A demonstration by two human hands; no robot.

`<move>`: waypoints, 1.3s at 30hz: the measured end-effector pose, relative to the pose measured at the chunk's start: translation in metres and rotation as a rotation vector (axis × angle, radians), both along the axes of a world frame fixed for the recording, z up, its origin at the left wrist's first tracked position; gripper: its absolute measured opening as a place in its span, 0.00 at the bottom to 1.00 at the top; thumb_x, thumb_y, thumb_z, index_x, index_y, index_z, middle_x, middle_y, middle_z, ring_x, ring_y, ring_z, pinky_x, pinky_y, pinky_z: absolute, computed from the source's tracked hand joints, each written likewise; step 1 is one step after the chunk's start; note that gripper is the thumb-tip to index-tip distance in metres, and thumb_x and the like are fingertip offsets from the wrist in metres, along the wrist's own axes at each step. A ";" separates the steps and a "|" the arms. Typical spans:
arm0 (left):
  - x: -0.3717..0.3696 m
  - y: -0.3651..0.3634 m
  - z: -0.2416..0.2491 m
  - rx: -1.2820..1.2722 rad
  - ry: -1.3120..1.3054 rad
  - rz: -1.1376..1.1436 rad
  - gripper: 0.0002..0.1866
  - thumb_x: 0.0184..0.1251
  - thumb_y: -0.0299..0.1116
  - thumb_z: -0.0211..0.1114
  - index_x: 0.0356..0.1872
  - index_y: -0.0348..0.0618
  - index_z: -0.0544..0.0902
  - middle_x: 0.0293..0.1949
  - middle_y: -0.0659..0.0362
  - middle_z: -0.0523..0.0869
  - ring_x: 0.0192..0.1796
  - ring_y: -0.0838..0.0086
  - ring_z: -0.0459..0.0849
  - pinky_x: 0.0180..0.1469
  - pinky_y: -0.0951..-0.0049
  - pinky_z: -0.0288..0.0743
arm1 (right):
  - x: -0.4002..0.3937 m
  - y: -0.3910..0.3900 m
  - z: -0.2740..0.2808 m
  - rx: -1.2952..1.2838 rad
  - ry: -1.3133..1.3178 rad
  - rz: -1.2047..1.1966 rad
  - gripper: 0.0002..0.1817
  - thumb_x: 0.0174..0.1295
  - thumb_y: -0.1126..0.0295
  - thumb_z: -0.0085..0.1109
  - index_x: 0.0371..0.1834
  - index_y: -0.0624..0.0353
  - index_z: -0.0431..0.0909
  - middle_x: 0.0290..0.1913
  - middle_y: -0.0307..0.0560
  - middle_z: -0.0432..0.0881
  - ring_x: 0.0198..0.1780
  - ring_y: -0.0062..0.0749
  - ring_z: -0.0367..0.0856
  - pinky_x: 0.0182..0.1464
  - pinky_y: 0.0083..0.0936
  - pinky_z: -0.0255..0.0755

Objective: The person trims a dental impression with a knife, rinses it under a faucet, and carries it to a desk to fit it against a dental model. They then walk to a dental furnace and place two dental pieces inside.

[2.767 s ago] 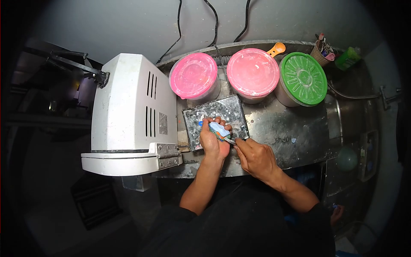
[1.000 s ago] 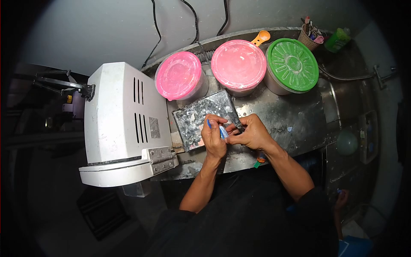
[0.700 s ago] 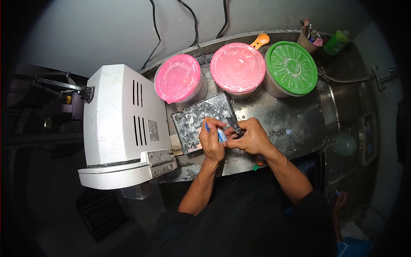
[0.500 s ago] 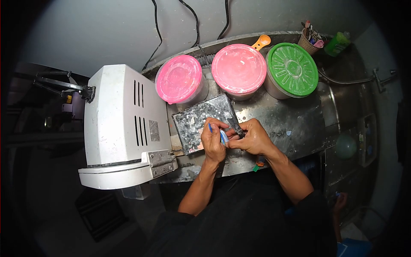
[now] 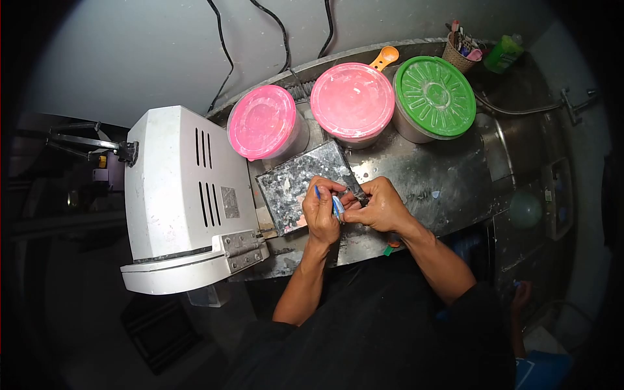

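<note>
My left hand point(image 5: 321, 211) is closed around a small blue-and-white piece point(image 5: 337, 207), whose exact kind I cannot make out. A thin blue end shows between the fingers. Close against it, my right hand point(image 5: 385, 207) has its thumb and fingers pinched together at the right side of the piece; what lies between those fingertips is hidden. Both hands are over the right part of a dark rectangular block point(image 5: 286, 185), its top spattered with pale residue.
At left stands a white machine point(image 5: 166, 188) with vent slots. Pink-lidded tubs point(image 5: 263, 122) and a green-lidded tub point(image 5: 435, 97) line the metal bench point(image 5: 448, 195). An orange scoop point(image 5: 388, 56) lies behind them. Another person's hand point(image 5: 521, 296) shows at lower right.
The view has shifted slightly, moving the tubs and bench a little left in frame. Both hands keep nearly the same pose around the blue-and-white piece.
</note>
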State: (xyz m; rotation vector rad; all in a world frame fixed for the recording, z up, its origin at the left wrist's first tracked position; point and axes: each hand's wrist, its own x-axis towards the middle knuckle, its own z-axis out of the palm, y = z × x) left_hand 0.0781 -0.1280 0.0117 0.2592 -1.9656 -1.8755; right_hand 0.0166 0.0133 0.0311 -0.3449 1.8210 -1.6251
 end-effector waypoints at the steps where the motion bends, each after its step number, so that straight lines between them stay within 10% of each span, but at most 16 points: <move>1: 0.000 0.000 0.001 -0.006 -0.002 -0.009 0.23 0.81 0.40 0.42 0.31 0.33 0.79 0.31 0.57 0.74 0.34 0.75 0.70 0.40 0.73 0.64 | 0.000 0.001 -0.001 -0.004 -0.012 0.003 0.15 0.39 0.70 0.76 0.28 0.68 0.86 0.23 0.40 0.85 0.28 0.15 0.80 0.33 0.17 0.77; 39: -0.008 -0.006 0.003 0.060 0.000 -0.114 0.24 0.80 0.39 0.42 0.32 0.32 0.81 0.32 0.55 0.77 0.35 0.75 0.73 0.41 0.72 0.66 | 0.000 0.004 0.007 -0.079 -0.030 0.003 0.12 0.45 0.78 0.74 0.35 0.70 0.86 0.26 0.36 0.83 0.29 0.11 0.77 0.32 0.12 0.72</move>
